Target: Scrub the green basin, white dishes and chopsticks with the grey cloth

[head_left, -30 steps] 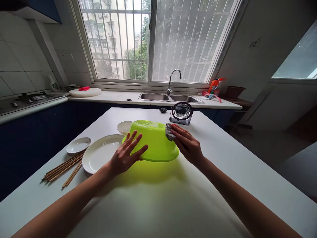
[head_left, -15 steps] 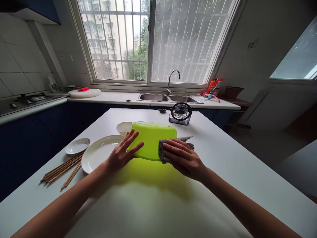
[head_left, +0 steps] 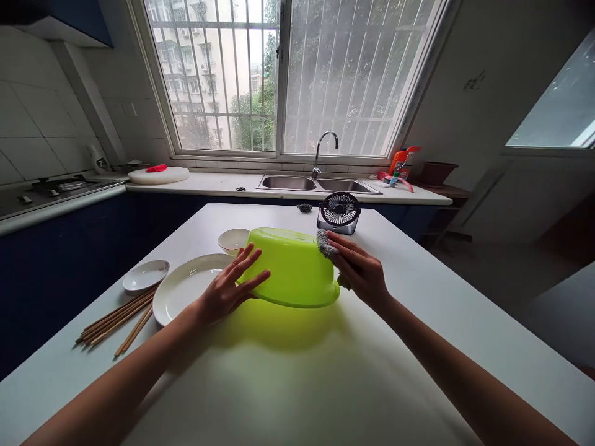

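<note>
A lime-green plastic basin [head_left: 292, 266] is upside down over the white table, its base facing up and slightly tilted. My left hand [head_left: 227, 282] holds it at the left side, fingers spread over the outer wall and the lower part of the hand at the rim. In my right hand [head_left: 362, 266] is a grey cloth [head_left: 326, 243], bunched under the fingers and pressed to the basin's upper right edge. Part of the cloth is hidden behind that hand. Green-tinted shade falls on the tabletop below the basin.
Left of the basin are a large white plate [head_left: 179, 294], a small dish [head_left: 145, 274], a bowl [head_left: 232, 240] and several chopsticks [head_left: 118, 316]. Behind it stand a small fan [head_left: 339, 212] and a dark scrubber [head_left: 304, 208]. A double sink [head_left: 288, 183] lies beyond the table [head_left: 297, 396].
My right hand has slid the cloth from the basin's lower right wall up to its top right edge. The basin's right rim now shows. My left hand stays in place.
</note>
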Action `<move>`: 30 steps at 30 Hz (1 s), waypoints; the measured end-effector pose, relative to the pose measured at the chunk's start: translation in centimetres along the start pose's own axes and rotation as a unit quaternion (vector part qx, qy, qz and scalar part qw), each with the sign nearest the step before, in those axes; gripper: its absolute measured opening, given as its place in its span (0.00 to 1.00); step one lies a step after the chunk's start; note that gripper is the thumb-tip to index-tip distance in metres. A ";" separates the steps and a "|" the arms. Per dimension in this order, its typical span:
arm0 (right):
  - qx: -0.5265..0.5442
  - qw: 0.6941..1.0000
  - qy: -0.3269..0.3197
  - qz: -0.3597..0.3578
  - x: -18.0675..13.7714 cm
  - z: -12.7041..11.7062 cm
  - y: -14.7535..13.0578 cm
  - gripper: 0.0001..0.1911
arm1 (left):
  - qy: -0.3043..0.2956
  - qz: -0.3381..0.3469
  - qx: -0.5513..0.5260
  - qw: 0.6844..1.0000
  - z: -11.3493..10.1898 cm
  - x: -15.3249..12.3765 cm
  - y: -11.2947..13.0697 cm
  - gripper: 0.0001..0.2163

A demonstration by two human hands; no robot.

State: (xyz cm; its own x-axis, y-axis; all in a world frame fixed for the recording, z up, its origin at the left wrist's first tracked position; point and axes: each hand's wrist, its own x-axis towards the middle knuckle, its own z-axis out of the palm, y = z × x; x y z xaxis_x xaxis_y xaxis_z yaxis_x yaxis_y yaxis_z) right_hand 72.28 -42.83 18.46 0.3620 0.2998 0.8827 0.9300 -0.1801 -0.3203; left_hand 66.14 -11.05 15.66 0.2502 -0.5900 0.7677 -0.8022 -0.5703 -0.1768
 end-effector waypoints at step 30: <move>-0.234 0.942 -0.079 -0.226 -2.0 -0.2 -2.9 0.28 | -0.085 -0.066 0.213 0.971 -1.9 4.2 3.5 0.30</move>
State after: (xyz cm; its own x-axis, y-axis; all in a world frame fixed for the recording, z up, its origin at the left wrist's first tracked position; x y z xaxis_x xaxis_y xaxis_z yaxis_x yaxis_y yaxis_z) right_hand 68.87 -43.11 17.69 -0.0257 0.5733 0.8189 0.8755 -0.3825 0.2953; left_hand 63.37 -14.45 19.46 0.4511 -0.5612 0.6939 -0.4696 -0.8105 -0.3501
